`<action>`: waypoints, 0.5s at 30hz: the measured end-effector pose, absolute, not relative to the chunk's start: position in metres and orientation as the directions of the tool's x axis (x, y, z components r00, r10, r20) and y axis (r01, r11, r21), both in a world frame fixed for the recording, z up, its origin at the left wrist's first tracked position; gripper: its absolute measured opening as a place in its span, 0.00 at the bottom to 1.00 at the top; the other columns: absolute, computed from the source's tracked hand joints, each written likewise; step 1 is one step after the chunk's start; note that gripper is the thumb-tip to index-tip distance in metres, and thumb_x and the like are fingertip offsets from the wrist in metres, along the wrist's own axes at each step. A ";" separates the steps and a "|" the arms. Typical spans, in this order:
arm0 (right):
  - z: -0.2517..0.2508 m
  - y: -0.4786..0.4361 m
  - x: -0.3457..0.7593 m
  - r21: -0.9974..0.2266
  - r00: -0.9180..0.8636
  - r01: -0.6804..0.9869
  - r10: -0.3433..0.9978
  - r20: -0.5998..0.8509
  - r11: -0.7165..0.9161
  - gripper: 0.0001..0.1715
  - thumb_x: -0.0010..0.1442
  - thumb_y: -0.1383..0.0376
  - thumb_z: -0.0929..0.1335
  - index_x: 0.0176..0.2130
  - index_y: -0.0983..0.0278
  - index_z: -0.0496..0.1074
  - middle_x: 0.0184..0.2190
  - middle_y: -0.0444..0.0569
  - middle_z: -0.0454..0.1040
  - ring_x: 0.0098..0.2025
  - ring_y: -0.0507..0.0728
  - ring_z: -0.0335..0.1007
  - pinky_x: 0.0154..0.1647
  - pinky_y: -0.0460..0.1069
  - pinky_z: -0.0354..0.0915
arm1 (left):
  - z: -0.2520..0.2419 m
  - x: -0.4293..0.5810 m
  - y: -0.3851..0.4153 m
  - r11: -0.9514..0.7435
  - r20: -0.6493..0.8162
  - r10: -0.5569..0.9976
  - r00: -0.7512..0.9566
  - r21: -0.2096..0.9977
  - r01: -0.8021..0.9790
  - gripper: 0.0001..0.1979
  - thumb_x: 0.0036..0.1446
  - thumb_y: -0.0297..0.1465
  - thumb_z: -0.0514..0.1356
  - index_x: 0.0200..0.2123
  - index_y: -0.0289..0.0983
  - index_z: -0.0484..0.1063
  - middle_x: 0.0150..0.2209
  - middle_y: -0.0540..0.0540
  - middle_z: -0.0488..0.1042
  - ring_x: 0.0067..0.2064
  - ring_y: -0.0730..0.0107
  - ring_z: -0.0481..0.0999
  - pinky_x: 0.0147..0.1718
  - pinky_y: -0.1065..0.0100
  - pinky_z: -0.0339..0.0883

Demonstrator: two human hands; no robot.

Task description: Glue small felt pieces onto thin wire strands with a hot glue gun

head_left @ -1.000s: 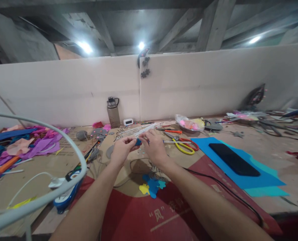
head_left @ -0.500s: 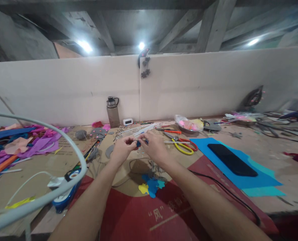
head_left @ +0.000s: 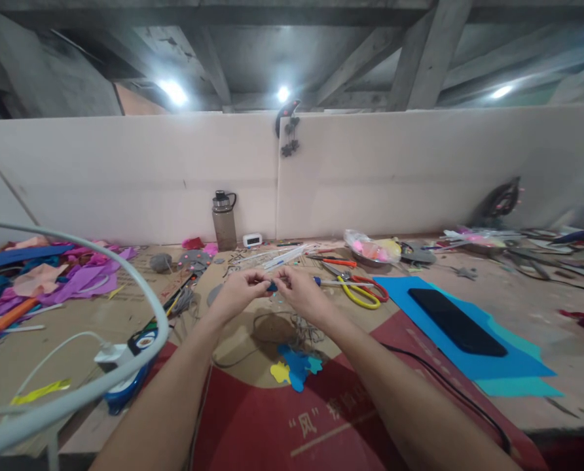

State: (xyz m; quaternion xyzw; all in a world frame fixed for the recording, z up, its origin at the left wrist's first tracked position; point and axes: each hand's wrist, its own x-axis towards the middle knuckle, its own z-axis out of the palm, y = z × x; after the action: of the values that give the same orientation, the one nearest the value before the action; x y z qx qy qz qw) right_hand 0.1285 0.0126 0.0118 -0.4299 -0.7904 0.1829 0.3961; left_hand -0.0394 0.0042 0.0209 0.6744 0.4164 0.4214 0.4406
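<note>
Left of the scissors, your left hand and right hand both have their grip clamped on the small blue piece, likely light, soft, best pinched at its edges.

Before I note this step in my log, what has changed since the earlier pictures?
The right hand has lowered slightly, its fingers more curled, and less of the small blue piece shows. Nothing was visibly let go: the left hand keeps pinching it. The scissors, phone and cut shapes lie as before; the view itself shifted slightly.
</note>
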 end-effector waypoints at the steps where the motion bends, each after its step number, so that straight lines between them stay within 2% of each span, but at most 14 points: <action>1: 0.012 0.013 0.129 -0.635 -0.314 0.534 0.828 0.465 0.559 0.08 0.59 0.65 0.62 0.32 0.66 0.69 0.28 0.47 0.73 0.29 0.51 0.65 0.31 0.45 0.57 | 0.021 -0.040 0.004 -0.257 0.196 0.934 0.300 0.950 0.177 0.10 0.48 0.35 0.62 0.31 0.33 0.75 0.33 0.44 0.76 0.34 0.70 0.75 0.39 0.65 0.68; 7: 0.013 0.012 0.128 -0.624 -0.307 0.557 0.834 0.459 0.548 0.08 0.58 0.65 0.63 0.32 0.65 0.69 0.28 0.46 0.73 0.30 0.51 0.66 0.31 0.45 0.58 | 0.022 -0.038 0.002 -0.299 0.237 0.936 0.261 0.926 0.231 0.11 0.43 0.32 0.64 0.32 0.34 0.75 0.31 0.45 0.76 0.33 0.70 0.74 0.36 0.68 0.68; 15: 0.014 0.008 0.126 -0.574 -0.284 0.612 0.829 0.482 0.544 0.07 0.58 0.67 0.63 0.33 0.65 0.70 0.32 0.49 0.73 0.35 0.52 0.66 0.36 0.46 0.58 | 0.015 -0.028 0.001 -0.276 0.242 0.956 0.164 0.933 0.229 0.08 0.44 0.33 0.62 0.28 0.33 0.74 0.26 0.48 0.74 0.25 0.73 0.72 0.28 0.68 0.71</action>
State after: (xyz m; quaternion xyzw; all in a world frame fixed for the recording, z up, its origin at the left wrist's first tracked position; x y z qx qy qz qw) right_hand 0.1256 0.0077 0.0140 -0.4564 -0.7889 0.1403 0.3869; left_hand -0.0277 0.0013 0.0148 0.6526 0.4543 0.4603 0.3948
